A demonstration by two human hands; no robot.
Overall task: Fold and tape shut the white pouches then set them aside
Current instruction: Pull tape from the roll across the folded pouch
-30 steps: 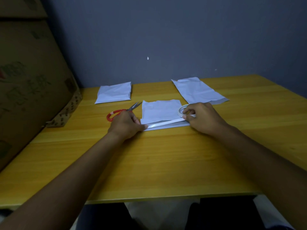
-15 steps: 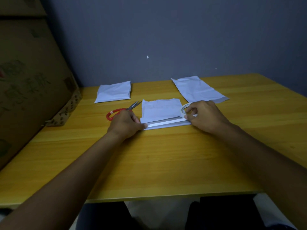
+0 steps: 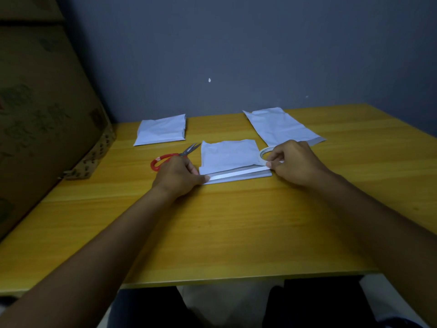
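A folded white pouch (image 3: pixel 228 156) lies at the middle of the wooden table (image 3: pixel 236 221). A strip of tape (image 3: pixel 236 174) stretches along its near edge. My left hand (image 3: pixel 177 176) presses the strip's left end down at the pouch's left corner. My right hand (image 3: pixel 295 163) grips the tape roll (image 3: pixel 263 154) at the pouch's right side, thumb on the strip. A second folded pouch (image 3: pixel 162 129) lies at the back left. An unfolded pouch (image 3: pixel 281 126) lies at the back right.
Red-handled scissors (image 3: pixel 176 155) lie just behind my left hand, blades pointing toward the pouch. A large cardboard box (image 3: pixel 42 110) stands along the table's left side. A grey wall closes the back. The table's near edge runs just in front of my lap.
The tape strip has come down from a slant above the pouch to lie along its near edge. My right hand moved slightly right and nearer with the roll.
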